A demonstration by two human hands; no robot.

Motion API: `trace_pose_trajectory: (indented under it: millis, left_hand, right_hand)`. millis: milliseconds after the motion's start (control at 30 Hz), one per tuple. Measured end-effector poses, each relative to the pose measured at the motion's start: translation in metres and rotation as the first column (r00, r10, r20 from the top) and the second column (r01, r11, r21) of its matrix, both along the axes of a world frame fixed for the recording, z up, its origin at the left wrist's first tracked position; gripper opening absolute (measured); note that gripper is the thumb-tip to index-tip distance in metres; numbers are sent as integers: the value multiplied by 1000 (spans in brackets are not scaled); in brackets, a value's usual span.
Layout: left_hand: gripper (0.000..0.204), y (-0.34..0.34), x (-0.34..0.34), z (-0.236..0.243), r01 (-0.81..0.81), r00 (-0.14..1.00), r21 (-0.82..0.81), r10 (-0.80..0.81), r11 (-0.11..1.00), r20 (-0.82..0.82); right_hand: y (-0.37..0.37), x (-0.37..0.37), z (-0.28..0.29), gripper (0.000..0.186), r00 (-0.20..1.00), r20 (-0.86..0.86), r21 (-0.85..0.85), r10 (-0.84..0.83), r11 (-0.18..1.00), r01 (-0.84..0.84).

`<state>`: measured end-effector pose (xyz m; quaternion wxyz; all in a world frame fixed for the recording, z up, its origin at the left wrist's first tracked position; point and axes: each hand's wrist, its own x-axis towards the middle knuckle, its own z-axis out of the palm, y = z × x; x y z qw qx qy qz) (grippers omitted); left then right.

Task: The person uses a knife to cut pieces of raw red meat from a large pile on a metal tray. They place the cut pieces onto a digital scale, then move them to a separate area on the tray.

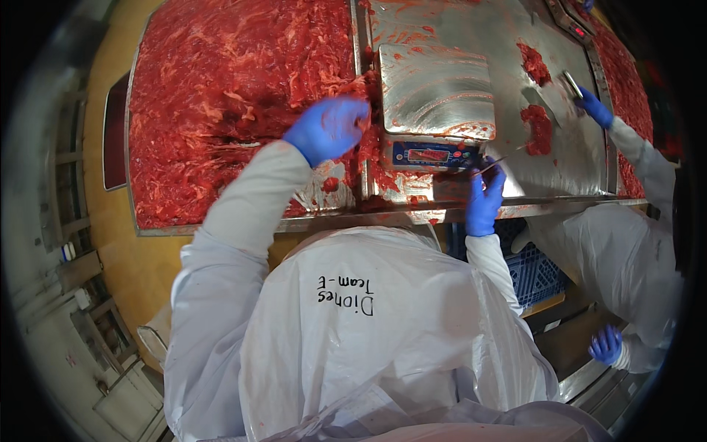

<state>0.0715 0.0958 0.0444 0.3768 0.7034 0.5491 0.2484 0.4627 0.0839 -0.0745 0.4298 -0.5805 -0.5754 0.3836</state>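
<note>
Red, wet minced meat [236, 96] fills the big steel tray [134, 147] on your left, heaped almost to its rim. Your left hand [328, 127], in a blue glove, sits at the tray's right edge with the fingers curled down into the mince — the grip is closing on a clump of it, though how much is gathered under the palm is hidden. Judge this stuff as soft, sticky and slick with fat: it has no shape of its own, so it will tear and trail strands rather than lift cleanly. Scoop from underneath with cupped fingers and press lightly; a pinch from above will only smear it.

Just right of that hand stands the scale [436, 96], its steel platform bare but streaked red, its display facing you. Your right hand [484, 197] is at the near edge of the worktop [560, 166], just below the display. Its grip is pressed around a thin metal tool [502, 158] that points up and right; I cannot tell what the tool is, only that it is slender and stiff. With wet gloves, expect it to be slippery — hold it well back.

Farther right, small lumps of mince [539, 129] lie on the worktop, and another person's gloved hand [593, 107] works a scraper [573, 85] near them. Their other hand [606, 345] hangs low at the right.
</note>
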Motion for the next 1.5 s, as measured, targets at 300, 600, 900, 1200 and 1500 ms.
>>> trace_pose_trajectory:
  millis: [300,600,900,1200,1500]
  left_hand:
    - [9,73,72,152,250,794,86,-255,964,552]
    - [42,96,36,69,76,975,352,5,933,-224]
    - [34,28,54,-8,-26,884,285,155,958,-440]
    - [41,22,53,10,96,870,95,-37,991,-491]
    - [30,8,52,-5,160,914,66,-122,985,-386]
  right_hand:
    - [-36,-5,4,48,958,201,-92,204,978,-189]
    - [-2,-58,101,36,824,-447,-407,347,741,-533]
    - [26,-38,91,51,506,-813,-311,289,519,-796]
    - [55,-60,84,35,549,-779,-379,303,471,-797]
    - [57,-84,92,32,454,-885,-362,99,466,-807]
